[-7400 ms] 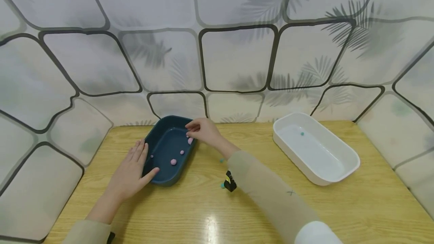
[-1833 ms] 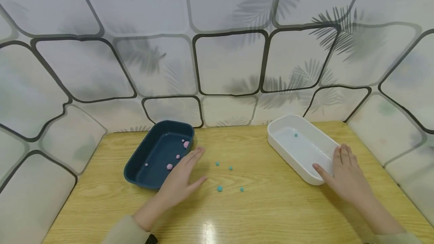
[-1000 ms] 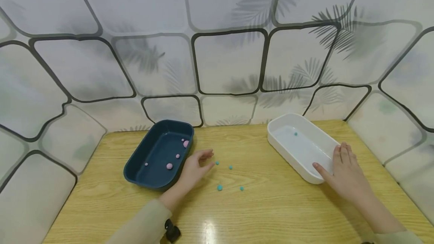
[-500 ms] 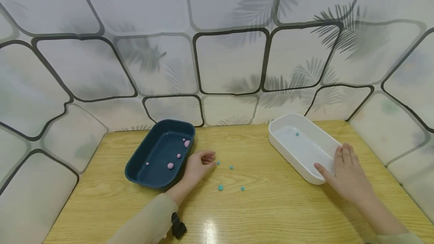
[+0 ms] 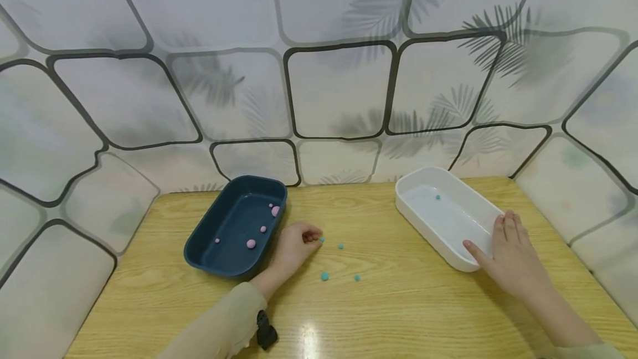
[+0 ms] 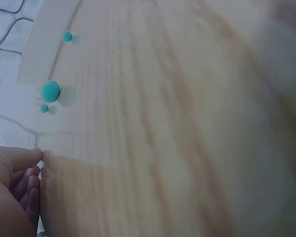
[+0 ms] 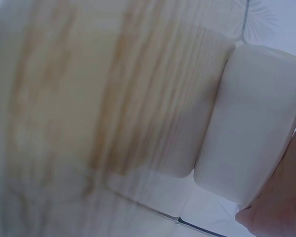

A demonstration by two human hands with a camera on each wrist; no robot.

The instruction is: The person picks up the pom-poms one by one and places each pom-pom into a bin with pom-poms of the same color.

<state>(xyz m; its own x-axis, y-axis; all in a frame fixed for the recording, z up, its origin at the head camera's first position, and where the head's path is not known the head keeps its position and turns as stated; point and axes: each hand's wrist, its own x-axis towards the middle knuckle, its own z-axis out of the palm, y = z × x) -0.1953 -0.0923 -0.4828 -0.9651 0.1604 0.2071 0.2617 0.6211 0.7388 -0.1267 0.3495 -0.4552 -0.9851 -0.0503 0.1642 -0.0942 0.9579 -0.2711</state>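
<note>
A tiny round teal bead (image 5: 322,239) lies on the wooden desk (image 5: 389,303), touched by the curled fingers of the left hand (image 5: 294,242). It looks light, smooth and rolly, so a fingertip pinch is needed. The white plastic tray (image 5: 423,226) is held steady by the right hand (image 5: 513,259), fingers straight.

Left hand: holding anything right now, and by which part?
Cannot tell. The left hand has its fingers curled at a small teal ball on the table; whether they pinch it isn't visible. The right hand rests on the white tray end.
</note>
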